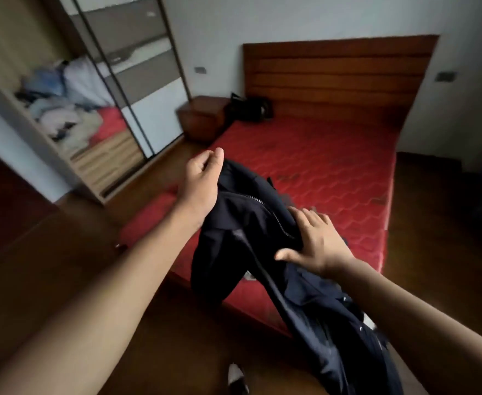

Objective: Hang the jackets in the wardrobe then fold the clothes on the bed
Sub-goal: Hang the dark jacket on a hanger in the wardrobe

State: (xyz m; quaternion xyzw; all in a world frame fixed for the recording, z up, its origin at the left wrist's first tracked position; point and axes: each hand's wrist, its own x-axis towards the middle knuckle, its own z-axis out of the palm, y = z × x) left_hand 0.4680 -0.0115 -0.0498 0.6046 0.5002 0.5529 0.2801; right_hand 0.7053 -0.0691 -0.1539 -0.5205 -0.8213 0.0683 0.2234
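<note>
— How many jackets are there?

— One. A dark navy jacket (251, 238), held up over the near left corner of the bed (334, 172), with its lower part trailing down to the near right. One zip (277, 218) shows, running along a fold.

— And the hands?

— Two, both on it. The left hand (202, 183) is at the jacket's top edge with its fingers curled and thumb against them. I cannot tell if cloth is pinched between them. The right hand (317, 240) lies spread on the jacket just beside the zip, fingers fairly straight, thumb out to the left, pressing rather than clutching.

— What lies on the bed?

— One red quilted mattress. One black bag (248, 108) sits at its far left corner, against the one wooden headboard (339, 72).

— Other furniture?

— One nightstand (202, 118) at the far left of the bed, touching the bag's side. One wardrobe (137, 81) on the left, with mirrored sliding doors. In the mirror there is one heap of pale clothes (63, 109) on red. The blur hides how many pieces.

— Anything on the wall?

— Two small wall plates (200, 70), one on each side of the headboard. The floor (63, 266) is dark wood.
</note>
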